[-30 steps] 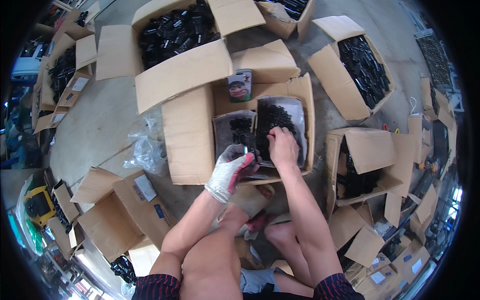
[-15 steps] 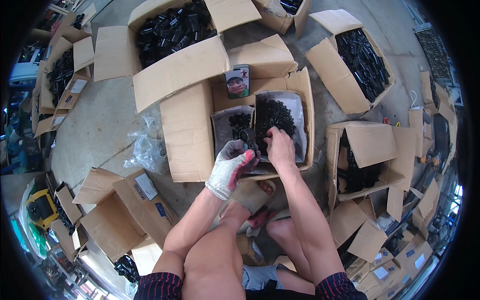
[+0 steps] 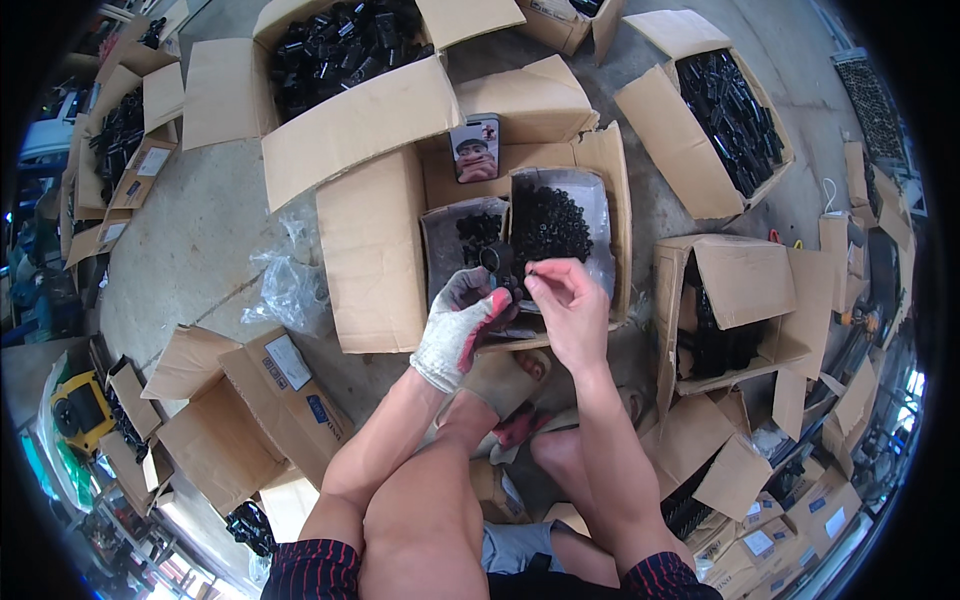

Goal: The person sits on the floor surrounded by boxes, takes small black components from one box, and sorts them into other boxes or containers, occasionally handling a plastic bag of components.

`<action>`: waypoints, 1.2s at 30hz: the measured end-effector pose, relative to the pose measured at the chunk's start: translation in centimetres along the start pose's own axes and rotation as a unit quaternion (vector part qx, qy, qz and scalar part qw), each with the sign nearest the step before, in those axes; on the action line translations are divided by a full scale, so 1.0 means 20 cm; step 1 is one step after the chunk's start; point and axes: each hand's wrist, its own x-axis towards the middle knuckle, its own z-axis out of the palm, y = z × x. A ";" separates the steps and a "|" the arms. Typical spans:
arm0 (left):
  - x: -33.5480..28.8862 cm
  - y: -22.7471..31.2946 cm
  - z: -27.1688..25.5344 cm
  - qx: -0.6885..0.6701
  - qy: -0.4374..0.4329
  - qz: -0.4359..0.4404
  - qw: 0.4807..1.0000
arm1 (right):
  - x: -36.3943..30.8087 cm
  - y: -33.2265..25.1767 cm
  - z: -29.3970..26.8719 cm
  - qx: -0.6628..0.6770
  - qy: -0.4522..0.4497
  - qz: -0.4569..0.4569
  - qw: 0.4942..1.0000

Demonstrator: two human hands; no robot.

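Observation:
My left hand (image 3: 452, 328), in a white and red work glove, is closed around a black part with a round ring-shaped end (image 3: 490, 260). My right hand (image 3: 577, 312), bare, pinches a small dark piece close beside that part; its exact kind is too small to make out. Both hands hover over the near side of an open cardboard box (image 3: 370, 265). Inside stand two grey trays: the right tray (image 3: 595, 200) has a heap of small black rings (image 3: 550, 222), while the left tray (image 3: 437, 235) has fewer small black pieces (image 3: 482, 228).
A phone (image 3: 475, 150) leans at the box's far side, showing a person on a video call. Around stand boxes of black parts (image 3: 345, 50), another full box (image 3: 730, 120), a half-filled box (image 3: 725, 345) and an open carton (image 3: 220, 440). Clear plastic wrap (image 3: 288, 290) lies on the floor.
My right hand has come out of the right tray's heap toward me, now pinching a small piece beside the black part. The left hand keeps its hold nearly in place.

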 end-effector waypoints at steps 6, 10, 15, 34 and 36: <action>-0.01 -0.04 -0.01 0.102 -0.005 0.051 0.993 | -0.06 -0.03 0.03 -0.014 -0.007 0.033 0.999; 0.00 -0.06 0.01 0.163 -0.017 0.110 0.980 | -0.06 -0.01 0.05 0.027 0.023 0.037 0.999; -0.03 -0.02 0.08 0.246 -0.002 0.129 0.961 | -0.07 -0.06 0.03 -0.018 0.021 0.022 0.999; -0.05 -0.03 0.13 0.252 0.015 0.152 0.956 | -0.07 -0.06 0.05 -0.285 0.021 -0.137 0.948; -0.05 -0.04 0.12 0.288 0.031 0.156 0.944 | -0.08 -0.05 0.03 -0.278 0.017 -0.162 0.947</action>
